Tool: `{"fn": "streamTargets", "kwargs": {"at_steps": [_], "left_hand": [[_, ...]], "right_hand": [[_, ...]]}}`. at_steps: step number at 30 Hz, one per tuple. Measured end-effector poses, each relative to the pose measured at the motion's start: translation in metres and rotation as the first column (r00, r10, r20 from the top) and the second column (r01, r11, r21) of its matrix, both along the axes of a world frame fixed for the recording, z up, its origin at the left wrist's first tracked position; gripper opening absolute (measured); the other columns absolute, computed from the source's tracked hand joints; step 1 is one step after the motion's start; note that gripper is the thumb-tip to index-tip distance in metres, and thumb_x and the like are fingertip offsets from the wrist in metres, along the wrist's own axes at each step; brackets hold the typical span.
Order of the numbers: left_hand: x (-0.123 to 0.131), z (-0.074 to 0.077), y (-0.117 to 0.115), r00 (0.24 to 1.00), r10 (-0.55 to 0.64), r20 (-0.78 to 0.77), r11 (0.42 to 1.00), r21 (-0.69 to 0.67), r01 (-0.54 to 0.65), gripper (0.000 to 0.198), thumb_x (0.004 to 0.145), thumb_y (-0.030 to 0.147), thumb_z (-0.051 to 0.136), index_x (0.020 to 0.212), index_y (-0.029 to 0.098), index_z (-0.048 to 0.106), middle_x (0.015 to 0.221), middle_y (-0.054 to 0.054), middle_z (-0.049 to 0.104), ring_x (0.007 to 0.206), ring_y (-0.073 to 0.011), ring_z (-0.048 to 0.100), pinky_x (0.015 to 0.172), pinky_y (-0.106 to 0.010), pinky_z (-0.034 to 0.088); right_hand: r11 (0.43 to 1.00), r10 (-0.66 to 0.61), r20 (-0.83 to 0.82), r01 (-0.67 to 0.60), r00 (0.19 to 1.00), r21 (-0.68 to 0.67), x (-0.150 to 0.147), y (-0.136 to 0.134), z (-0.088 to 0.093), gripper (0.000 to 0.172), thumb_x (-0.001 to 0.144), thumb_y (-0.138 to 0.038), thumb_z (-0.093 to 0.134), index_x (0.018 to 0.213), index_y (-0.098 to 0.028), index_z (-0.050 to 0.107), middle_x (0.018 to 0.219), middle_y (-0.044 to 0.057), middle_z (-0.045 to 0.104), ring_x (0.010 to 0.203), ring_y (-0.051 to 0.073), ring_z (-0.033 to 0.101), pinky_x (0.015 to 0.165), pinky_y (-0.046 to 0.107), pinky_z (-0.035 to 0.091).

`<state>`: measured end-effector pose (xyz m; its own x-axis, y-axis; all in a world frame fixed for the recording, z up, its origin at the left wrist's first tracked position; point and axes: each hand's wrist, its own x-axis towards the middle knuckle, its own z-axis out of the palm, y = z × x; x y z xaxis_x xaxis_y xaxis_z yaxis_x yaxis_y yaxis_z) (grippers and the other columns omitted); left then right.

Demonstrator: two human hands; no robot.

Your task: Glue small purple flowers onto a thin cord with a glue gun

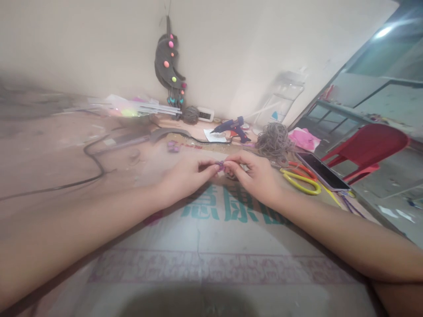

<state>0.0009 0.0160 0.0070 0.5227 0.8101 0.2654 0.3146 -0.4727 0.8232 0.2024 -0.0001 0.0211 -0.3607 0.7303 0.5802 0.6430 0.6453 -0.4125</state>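
My left hand [191,174] and my right hand [251,172] meet over the middle of the table. Both pinch a small purple piece [220,164] between thumb and fingertips; its exact kind is too small and blurred to make out. Beyond my left hand lie some similar purple bits [173,146]. A glue gun [233,127] rests behind my hands, close to a white paper [214,135]. Just past my right hand is a tangled heap of grey yarn [274,141]. Scissors with yellow and orange handles [302,181] lie to its right.
A phone [323,171] lies at the table's right edge, near a pink cloth [303,139]. Against the wall stand a clear jar [280,99] and a small digital clock [205,115]. Black cable [94,160] crosses the left side. A grey crescent ornament [167,61] hangs above. A red chair [370,147] stands beyond.
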Motion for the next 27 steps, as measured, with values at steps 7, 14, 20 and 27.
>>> {"fn": "streamTargets", "kwargs": {"at_steps": [7,14,20,27], "left_hand": [[-0.001,0.0,-0.001,1.0,0.002,0.014,1.0,0.023,-0.002,0.027,0.096,0.033,0.053,0.094,0.019,0.075,0.075,0.002,0.069,0.069,-0.0139,0.058,0.067,-0.025,0.045],[0.001,-0.001,-0.003,1.0,0.025,-0.01,0.998,0.066,-0.024,0.026,0.095,0.036,0.056,0.095,0.019,0.075,0.084,0.001,0.074,0.074,-0.0147,0.061,0.067,-0.025,0.043],[0.001,0.0,-0.005,0.997,0.056,-0.046,0.992,0.118,-0.051,0.029,0.096,0.038,0.055,0.092,0.019,0.075,0.08,0.0,0.074,0.071,-0.0147,0.06,0.064,-0.026,0.04],[0.001,-0.002,-0.005,0.993,0.086,-0.083,0.979,0.194,-0.068,0.03,0.097,0.037,0.053,0.089,0.017,0.074,0.076,0.0,0.072,0.068,-0.0138,0.059,0.063,-0.026,0.039]], "right_hand": [[0.995,-0.019,-0.067,0.013,0.998,-0.1,-0.003,-0.001,0.002,0.018,0.095,-0.027,0.062,0.083,-0.018,0.071,0.07,-0.001,0.072,0.062,0.011,0.064,0.064,0.023,0.049],[0.998,-0.024,-0.021,0.022,1.0,-0.051,-0.005,-0.002,0.004,0.016,0.092,-0.027,0.066,0.081,-0.019,0.073,0.073,0.0,0.076,0.064,0.013,0.067,0.062,0.023,0.048],[0.999,-0.015,0.004,0.015,1.0,-0.041,-0.006,-0.003,0.004,0.019,0.093,-0.029,0.065,0.08,-0.019,0.073,0.073,0.001,0.076,0.066,0.014,0.068,0.064,0.024,0.049],[0.999,-0.007,0.057,0.009,0.998,-0.037,-0.007,-0.009,0.01,0.017,0.094,-0.026,0.064,0.082,-0.019,0.075,0.077,0.0,0.077,0.067,0.013,0.068,0.065,0.023,0.05]]}}
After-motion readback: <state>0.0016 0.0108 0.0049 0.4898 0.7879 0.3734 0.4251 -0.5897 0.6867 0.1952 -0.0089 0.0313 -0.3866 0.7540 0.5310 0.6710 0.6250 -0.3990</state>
